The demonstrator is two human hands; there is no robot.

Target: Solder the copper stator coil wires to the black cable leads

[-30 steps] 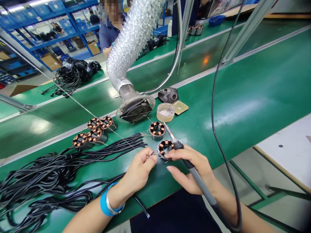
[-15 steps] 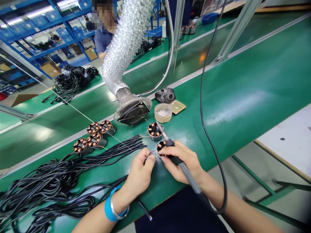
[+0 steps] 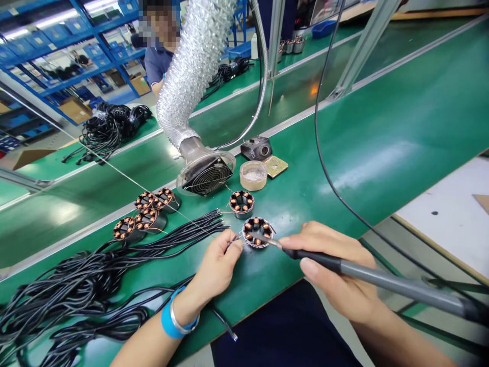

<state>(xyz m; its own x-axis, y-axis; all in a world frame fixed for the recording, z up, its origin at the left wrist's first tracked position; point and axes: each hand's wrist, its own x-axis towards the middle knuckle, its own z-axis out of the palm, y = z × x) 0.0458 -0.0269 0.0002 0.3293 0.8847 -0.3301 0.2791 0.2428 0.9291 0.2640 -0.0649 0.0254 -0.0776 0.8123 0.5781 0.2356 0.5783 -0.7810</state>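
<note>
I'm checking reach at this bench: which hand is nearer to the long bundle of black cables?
Left. The left hand is close beside the stripped ends of the black cables; the right hand, holding the soldering iron, is farther off, across the copper-wound ring.

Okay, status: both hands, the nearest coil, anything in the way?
Left hand pinching wires beside the near coil. Right hand on the iron, tip over that coil. Second coil close behind; nothing seen blocking the iron.

Left hand [image 3: 219, 262] pinches with closed fingers [image 3: 232, 248]; right hand [image 3: 338, 270] grips, wrist angled inward.
</note>
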